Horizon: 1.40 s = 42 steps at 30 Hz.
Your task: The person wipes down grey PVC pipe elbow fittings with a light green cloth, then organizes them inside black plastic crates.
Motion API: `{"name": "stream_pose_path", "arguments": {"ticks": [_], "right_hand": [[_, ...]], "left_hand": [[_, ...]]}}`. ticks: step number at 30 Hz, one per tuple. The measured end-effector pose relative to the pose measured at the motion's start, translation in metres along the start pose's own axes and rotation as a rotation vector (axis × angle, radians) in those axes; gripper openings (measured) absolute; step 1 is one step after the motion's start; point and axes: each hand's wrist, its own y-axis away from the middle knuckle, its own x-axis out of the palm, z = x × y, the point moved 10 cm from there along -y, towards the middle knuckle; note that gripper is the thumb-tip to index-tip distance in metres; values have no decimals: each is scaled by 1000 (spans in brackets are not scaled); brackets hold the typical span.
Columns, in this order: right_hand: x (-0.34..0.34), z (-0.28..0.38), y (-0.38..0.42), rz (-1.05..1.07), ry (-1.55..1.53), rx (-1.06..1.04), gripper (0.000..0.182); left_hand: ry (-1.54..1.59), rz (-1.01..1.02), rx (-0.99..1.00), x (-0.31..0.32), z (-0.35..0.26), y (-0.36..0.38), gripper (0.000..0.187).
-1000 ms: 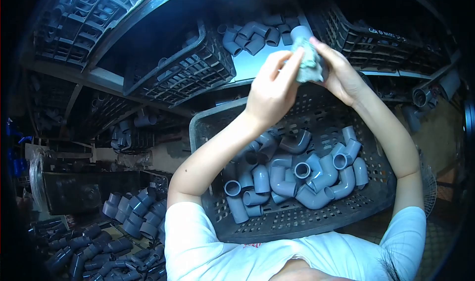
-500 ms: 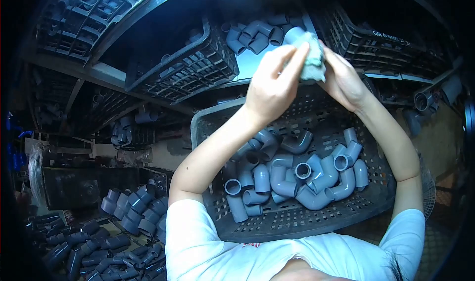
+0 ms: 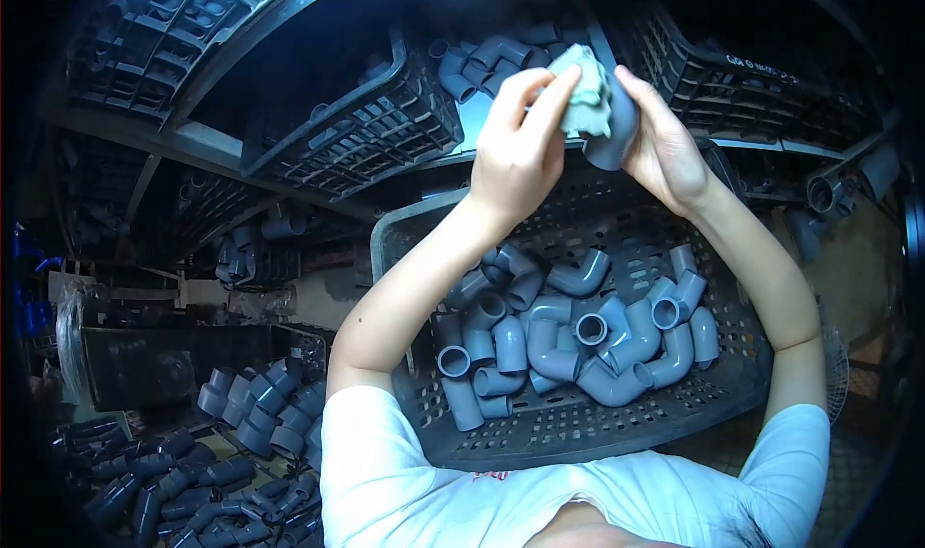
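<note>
Pinched between the fingers of my left hand [image 3: 520, 143] is a crumpled pale green cloth [image 3: 586, 100]. My right hand [image 3: 665, 148] is closed around a grey pipe elbow [image 3: 617, 129], with the cloth close against its left side. Part of the elbow is hidden behind the cloth and fingers. Both hands are raised above the far rim of a black plastic crate [image 3: 568, 442], in which many grey pipe elbows [image 3: 617, 384] lie jumbled.
Behind my hands, a shelf holds more grey elbows [image 3: 501, 56] between a black crate [image 3: 366, 124] and another black crate [image 3: 761, 95]. To the lower left lie heaps of grey fittings [image 3: 193, 481]. A fan guard [image 3: 836, 370] stands at right.
The cloth has moved left, from over the elbow to its side, along with my left hand. More of the elbow in my right hand shows, and it has turned downward.
</note>
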Motion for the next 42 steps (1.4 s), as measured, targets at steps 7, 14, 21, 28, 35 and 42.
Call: {"name": "stream_pose_path", "arguments": {"ticks": [7, 14, 21, 28, 35, 42], "right_hand": [[-17, -5, -2, -37, 122, -3, 46], [-29, 5, -13, -9, 113, -55, 46], [-32, -9, 3, -266, 252, -60, 51], [-26, 0, 0, -187, 195, -51, 46], [-23, -5, 4, -249, 238, -38, 48], [-32, -8, 4, -258, 198, -41, 44]], "left_hand": [[-62, 108, 269, 8, -23, 0, 50], [-10, 104, 180, 16, -17, 7, 46], [-92, 139, 272, 11, -37, 4, 48], [-106, 2, 262, -3, -21, 2, 49], [-67, -88, 127, -14, -10, -3, 42], [161, 98, 34, 14, -12, 2, 46]]}}
